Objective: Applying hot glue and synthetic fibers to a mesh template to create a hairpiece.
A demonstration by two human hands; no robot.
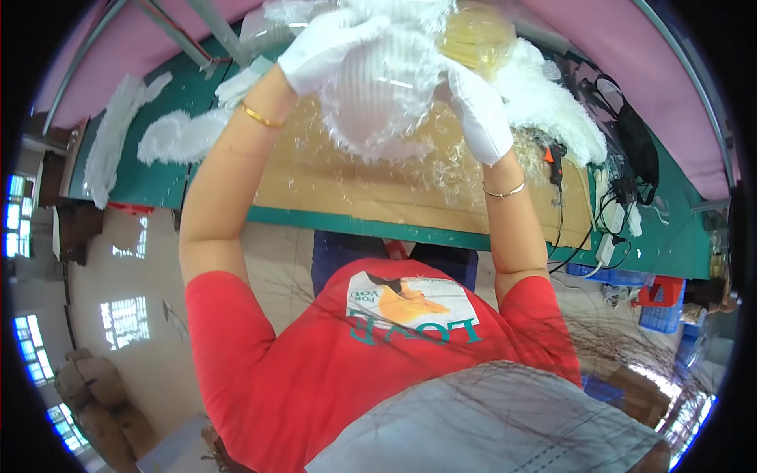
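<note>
Both my hands wear white gloves and are raised over the far part of the table. Between them is a white, ribbed, rounded piece with a fluffy edge (378,98); its exact kind is unclear. My left hand (323,55) grips its upper left side, fingers laid along the top. On its right side my right hand (477,114) holds it, with the fingertips partly hidden behind it. Beneath the piece lies a brown cardboard sheet (315,185), strewn with clear curly shreds. A clear yellowish rounded piece (477,35) sits just beyond my right hand.
White fluffy strips (118,142) lie on the green table (169,102) at left, and a white fluffy heap (552,110) at right. Near it are a glue gun (556,162) with a cord, a black strap-like item (639,134) and a white power strip (611,217).
</note>
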